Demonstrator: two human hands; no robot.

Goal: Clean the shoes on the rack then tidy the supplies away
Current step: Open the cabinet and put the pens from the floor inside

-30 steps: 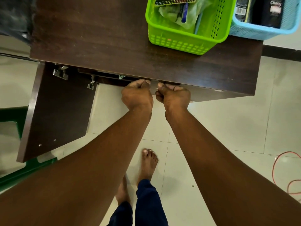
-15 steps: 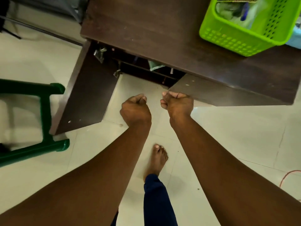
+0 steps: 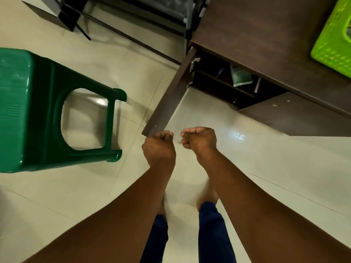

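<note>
My left hand [image 3: 159, 147] and my right hand [image 3: 199, 139] hang side by side over the tiled floor, both curled into fists with nothing in them. They are just in front of the dark brown cabinet [image 3: 266, 31], whose two doors stand open: the left door [image 3: 169, 97] and the right door [image 3: 296, 114]. Inside, on a shelf, a pale green item [image 3: 241, 76] shows. A lime green basket [image 3: 334, 44] of supplies sits on the cabinet top at the right edge. No shoes are in sight.
A green plastic stool [image 3: 38, 111] stands on the floor to the left. A dark metal rack frame [image 3: 133, 8] and a dark box [image 3: 49, 14] lie beyond it. My bare feet and blue trouser legs [image 3: 210, 230] are below my hands.
My fists have come away from the cabinet's front edge and drawn back over the floor. The right door has swung open. The view has swung left, bringing the stool in.
</note>
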